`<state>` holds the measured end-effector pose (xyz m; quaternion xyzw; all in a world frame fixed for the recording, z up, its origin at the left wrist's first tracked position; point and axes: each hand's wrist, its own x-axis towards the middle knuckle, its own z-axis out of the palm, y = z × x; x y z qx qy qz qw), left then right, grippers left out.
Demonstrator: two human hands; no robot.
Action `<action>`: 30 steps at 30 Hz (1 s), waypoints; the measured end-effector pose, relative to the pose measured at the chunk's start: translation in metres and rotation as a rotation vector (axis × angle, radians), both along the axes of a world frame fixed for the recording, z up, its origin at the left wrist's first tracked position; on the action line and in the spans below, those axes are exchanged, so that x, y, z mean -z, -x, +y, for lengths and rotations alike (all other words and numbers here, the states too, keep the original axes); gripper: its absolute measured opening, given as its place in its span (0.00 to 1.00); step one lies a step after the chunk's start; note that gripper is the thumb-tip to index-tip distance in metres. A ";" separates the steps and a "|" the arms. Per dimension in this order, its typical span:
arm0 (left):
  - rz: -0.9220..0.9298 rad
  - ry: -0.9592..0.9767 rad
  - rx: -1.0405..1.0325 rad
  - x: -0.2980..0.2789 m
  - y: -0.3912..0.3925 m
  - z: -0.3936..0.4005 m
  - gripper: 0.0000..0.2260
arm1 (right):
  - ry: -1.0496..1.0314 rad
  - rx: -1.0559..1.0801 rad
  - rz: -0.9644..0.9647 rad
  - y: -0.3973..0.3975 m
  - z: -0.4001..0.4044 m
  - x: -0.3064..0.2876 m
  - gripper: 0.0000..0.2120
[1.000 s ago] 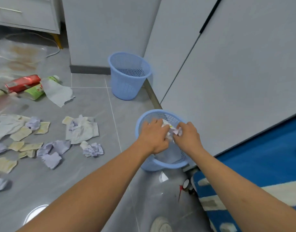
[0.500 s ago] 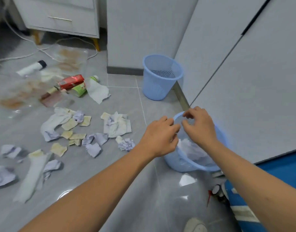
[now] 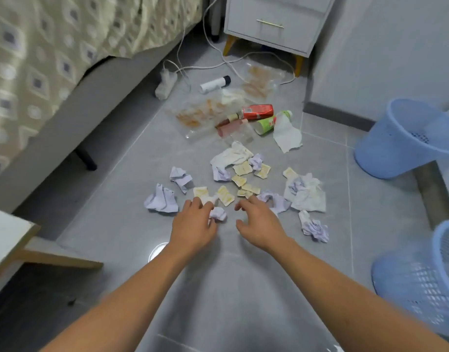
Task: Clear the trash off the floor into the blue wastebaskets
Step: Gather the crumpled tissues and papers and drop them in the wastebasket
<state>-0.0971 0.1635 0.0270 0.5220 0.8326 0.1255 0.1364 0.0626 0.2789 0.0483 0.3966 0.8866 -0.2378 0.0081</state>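
- Both bare hands reach out over the grey tiled floor [image 3: 117, 189], palms down, side by side with a clear gap between them
- The left hand [image 3: 193, 224] has its fingers curled loosely, and a small crumpled lilac paper ball [image 3: 218, 214] sits right at its fingertips; touching it, though whether it is truly gripped cannot be told
- The right hand [image 3: 259, 224] is spread and holds nothing, fingers pointing at the litter just ahead
- Trash lies scattered in front of the hands: a larger lilac paper wad [image 3: 161, 200] to the left, another wad [image 3: 180, 177] beyond it, and one more [image 3: 316, 227] off to the right
- Small yellowish paper squares [image 3: 242, 169] are strewn through the middle, beside a crumpled white tissue [image 3: 232, 156] and a stained white sheet [image 3: 307, 194]
- Farther off lie a red packet [image 3: 259, 111], a green-labelled bottle [image 3: 268, 123], a torn white paper [image 3: 287, 135], a white tube with a dark cap [image 3: 214, 84] and clear plastic wrappers smeared orange [image 3: 200, 113]
- Two blue wastebaskets stand at the right: the far basket [image 3: 396, 146] by the wall, the near basket [image 3: 421, 283] at the frame's edge, both well apart from the litter
- A bed with a patterned cover [image 3: 53, 47] runs along the left, and a white nightstand [image 3: 274, 21] with white cables [image 3: 218, 57] stands at the back
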 end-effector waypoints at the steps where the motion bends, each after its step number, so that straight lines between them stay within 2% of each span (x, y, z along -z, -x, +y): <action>1: 0.005 0.015 -0.036 0.012 0.009 -0.008 0.16 | 0.013 -0.017 -0.022 0.011 -0.005 0.013 0.18; 4: -0.070 0.039 -0.070 0.041 0.027 -0.024 0.25 | 0.006 -0.045 -0.013 0.039 -0.013 0.044 0.24; 6: -0.081 0.045 -0.045 0.054 0.031 -0.029 0.26 | 0.008 -0.050 0.020 0.052 -0.016 0.058 0.23; 12: -0.082 0.018 -0.021 0.058 0.031 -0.029 0.11 | -0.044 -0.080 0.085 0.064 -0.020 0.076 0.13; 16: -0.118 -0.020 -0.059 0.049 0.032 -0.036 0.12 | 0.011 -0.073 0.102 0.057 -0.018 0.074 0.15; 19: -0.134 -0.081 -0.111 0.041 0.033 -0.039 0.14 | 0.049 -0.024 0.135 0.044 -0.010 0.064 0.23; 22: -0.165 -0.129 -0.160 0.028 0.031 -0.032 0.10 | 0.026 0.004 0.112 0.024 0.003 0.047 0.14; 24: -0.209 -0.176 -0.155 0.014 0.023 -0.022 0.10 | 0.014 0.039 0.106 0.005 0.011 0.029 0.11; 28: -0.237 -0.247 -0.017 -0.022 -0.016 0.011 0.10 | -0.058 0.138 0.158 -0.048 0.023 -0.018 0.11; 30: -0.251 -0.298 0.096 -0.042 -0.048 0.031 0.07 | -0.106 0.211 0.198 -0.081 0.027 -0.046 0.10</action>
